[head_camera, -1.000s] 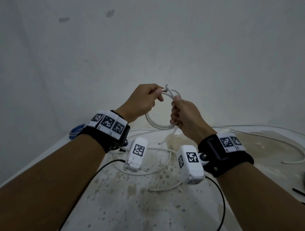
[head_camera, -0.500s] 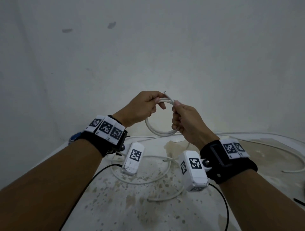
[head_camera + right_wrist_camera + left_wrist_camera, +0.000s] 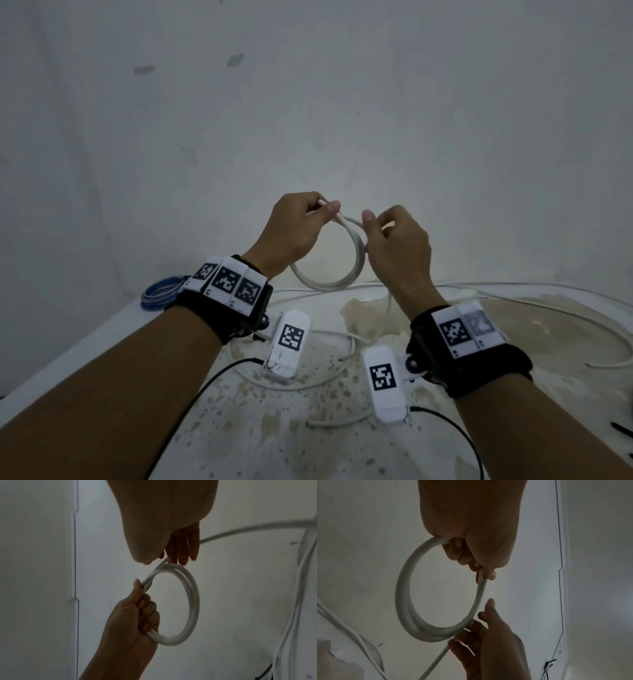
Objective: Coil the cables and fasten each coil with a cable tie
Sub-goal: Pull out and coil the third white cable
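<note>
The left hand (image 3: pixel 297 226) keeps a closed grip on the white cable coil (image 3: pixel 329 281) above the desk (image 3: pixel 102 342); the right hand (image 3: pixel 397 240) lightly pinches the coil's other side.

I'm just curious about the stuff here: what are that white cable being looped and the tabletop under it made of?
The white cable looks like smooth, matte plastic-sheathed wire: it bends into even loops and keeps a uniform skin. The tabletop seems a hard, white painted or laminated board, stained and speckled brown; its core cannot be told.
</note>
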The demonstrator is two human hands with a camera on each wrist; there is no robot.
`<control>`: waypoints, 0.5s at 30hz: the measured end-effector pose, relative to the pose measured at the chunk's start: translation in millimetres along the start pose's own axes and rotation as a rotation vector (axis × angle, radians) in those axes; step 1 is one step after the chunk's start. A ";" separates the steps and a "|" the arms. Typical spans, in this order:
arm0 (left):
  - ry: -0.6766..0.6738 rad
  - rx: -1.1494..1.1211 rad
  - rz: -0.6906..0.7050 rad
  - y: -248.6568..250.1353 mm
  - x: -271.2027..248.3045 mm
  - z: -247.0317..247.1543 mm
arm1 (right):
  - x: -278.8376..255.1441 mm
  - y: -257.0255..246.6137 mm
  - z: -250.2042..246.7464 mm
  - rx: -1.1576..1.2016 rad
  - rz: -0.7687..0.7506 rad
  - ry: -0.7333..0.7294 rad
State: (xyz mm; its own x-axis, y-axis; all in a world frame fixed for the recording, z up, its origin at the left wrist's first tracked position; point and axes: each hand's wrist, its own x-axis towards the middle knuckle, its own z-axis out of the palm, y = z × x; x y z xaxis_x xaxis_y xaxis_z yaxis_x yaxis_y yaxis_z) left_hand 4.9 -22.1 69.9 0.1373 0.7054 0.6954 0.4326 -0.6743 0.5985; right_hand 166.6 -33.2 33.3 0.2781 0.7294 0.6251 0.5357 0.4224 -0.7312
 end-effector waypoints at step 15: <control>0.098 -0.089 0.075 0.4 -1.8 -10.0 | 10.9 4.4 -15.1 0.576 0.198 -0.522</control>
State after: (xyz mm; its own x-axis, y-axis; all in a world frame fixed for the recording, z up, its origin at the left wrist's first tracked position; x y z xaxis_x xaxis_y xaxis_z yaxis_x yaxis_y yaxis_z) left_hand -4.1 -25.8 72.9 0.0767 0.6308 0.7722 0.3432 -0.7438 0.5735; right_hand 184.0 -31.4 41.0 -0.1604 0.9172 0.3648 -0.0199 0.3665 -0.9302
